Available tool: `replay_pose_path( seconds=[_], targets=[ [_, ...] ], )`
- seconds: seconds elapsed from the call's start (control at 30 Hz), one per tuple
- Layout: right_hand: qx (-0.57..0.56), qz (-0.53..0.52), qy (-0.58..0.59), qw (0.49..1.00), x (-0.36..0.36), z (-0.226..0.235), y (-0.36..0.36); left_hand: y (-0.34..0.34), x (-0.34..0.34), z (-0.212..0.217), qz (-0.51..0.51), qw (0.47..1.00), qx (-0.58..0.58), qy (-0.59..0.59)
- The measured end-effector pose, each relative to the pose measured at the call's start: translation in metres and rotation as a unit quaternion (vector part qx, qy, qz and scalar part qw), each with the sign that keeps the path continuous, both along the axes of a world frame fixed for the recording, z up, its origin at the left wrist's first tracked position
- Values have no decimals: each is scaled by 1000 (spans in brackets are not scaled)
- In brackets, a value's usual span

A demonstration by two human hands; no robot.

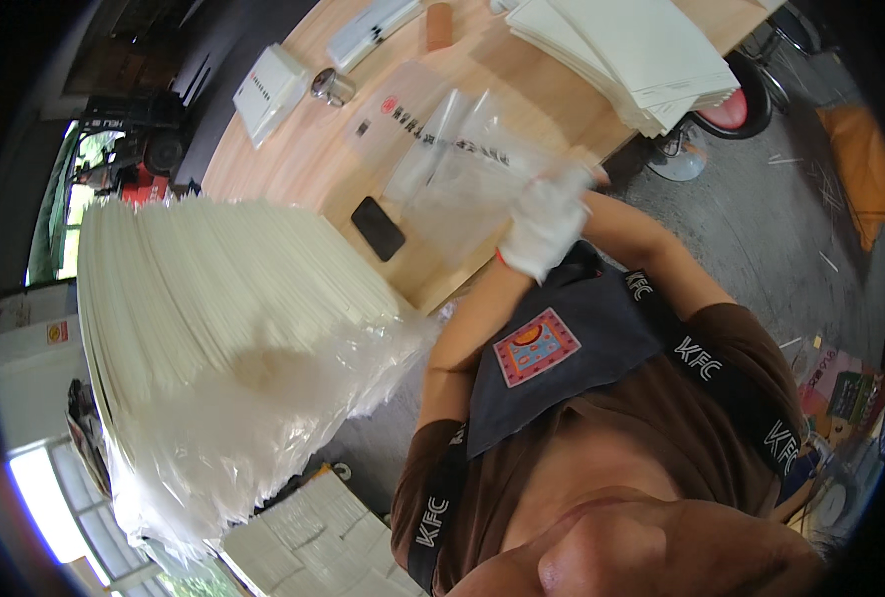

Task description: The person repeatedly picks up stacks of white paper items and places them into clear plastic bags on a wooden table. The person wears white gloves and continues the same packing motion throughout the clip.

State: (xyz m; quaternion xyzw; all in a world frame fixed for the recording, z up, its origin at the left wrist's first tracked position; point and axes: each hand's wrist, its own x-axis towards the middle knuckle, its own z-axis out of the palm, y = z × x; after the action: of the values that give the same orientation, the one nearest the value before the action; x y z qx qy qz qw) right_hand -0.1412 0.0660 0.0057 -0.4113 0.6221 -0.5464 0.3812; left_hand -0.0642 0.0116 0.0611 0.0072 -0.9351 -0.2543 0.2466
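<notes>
"Two hands, but what do they hold?"
"The left hand (545, 229), white-gloved, meets the right hand (584, 183) well right of the phone (378, 228), by the clear plastic bags (465, 201). Blur hides the fingers' spread and grip; I cannot tell."
"Why are the bags flat, just right of the phone?"
"Probably so both hands can reach them on the table (263, 167)."
"Anything in the way?"
"The phone itself, between them and the tall stack of sheets (213, 269) at its left. Beyond it stand a shiny cylinder (333, 88) and a white packet (269, 95)."
</notes>
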Motion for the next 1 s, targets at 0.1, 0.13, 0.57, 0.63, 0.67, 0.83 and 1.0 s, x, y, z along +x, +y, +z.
replay_pose_path(
  seconds=[0.1, 0.13, 0.57, 0.63, 0.67, 0.83, 1.0],
  targets=[
    [14, -13, -8, 1000, -6, -15, 14, 38, 13, 8, -126, 988, 81, -27],
    [11, -11, -9, 1000, -9, -18, 5, 40, 15, 7, -140, 982, 112, -52],
    [308, -250, 604, 691, -172, -12, 83, -83, -20, -95, 86, 913, 386, -100],
    [279, -206, 626, 699, -190, -16, 83, -74, -43, -102, 21, 903, 425, -57],
    [249, -189, 644, 698, -201, -23, 87, -67, -59, -102, -7, 900, 432, -63],
    [264, -141, 669, 680, -199, 12, 86, -34, -108, -72, -75, 875, 417, -233],
    [136, -20, 509, 849, -82, 65, 95, -13, -122, -62, 33, 564, 809, -161]
  ],
)
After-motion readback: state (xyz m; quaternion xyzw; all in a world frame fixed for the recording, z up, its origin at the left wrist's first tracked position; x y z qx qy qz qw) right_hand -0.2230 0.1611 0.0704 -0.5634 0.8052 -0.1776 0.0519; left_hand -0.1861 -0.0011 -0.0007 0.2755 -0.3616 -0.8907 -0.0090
